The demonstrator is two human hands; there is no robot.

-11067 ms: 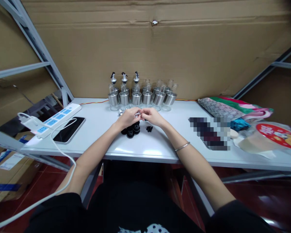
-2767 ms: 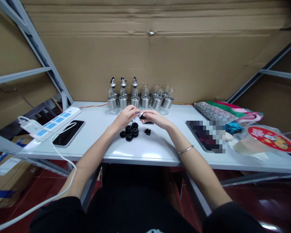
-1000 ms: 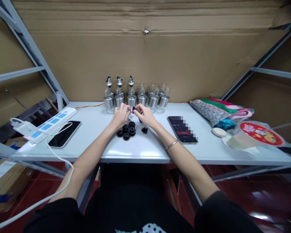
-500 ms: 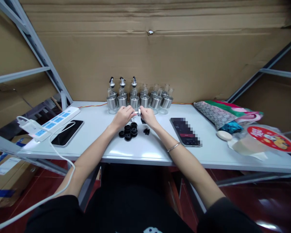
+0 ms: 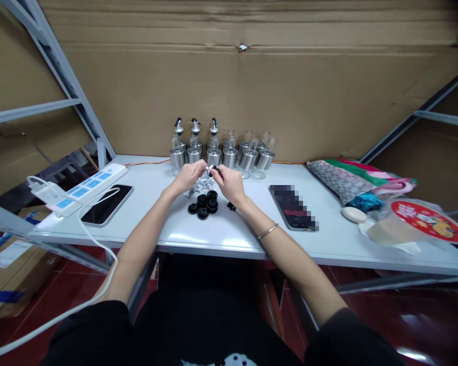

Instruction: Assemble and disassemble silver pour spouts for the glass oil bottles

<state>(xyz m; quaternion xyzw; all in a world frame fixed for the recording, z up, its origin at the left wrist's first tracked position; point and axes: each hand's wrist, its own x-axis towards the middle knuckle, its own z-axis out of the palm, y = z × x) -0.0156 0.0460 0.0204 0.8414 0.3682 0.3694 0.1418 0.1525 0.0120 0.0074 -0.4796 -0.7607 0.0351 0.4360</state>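
In front of the bottles, my left hand [image 5: 191, 176] is closed on a small silver pourer top [image 5: 208, 170]. My right hand [image 5: 229, 184] pinches a black piece [image 5: 215, 171] against its rim, the thumb touching the silver edge; fingers partly cover both parts. Below my hands lies a loose pile of silver pourer parts [image 5: 199, 187]. Nearer me, several round black stoppers [image 5: 202, 204] sit in a cluster, some stacked. Small black bits [image 5: 231, 206] lie by my right wrist, partly hidden by it.
Glass bottles with steel sleeves [image 5: 213, 157] stand in rows by the cardboard wall [image 5: 309, 101]; three at the back left carry pourers. A power strip [image 5: 91, 188] and a phone [image 5: 107, 204] lie left. Another phone [image 5: 292, 208], a patterned bag [image 5: 339, 178] and a lidded tub [image 5: 393, 223] are right.
Both hands have shifted slightly left with the silver pourer top. A black piece now shows at my right fingertips, and more of the silver pile is visible below.
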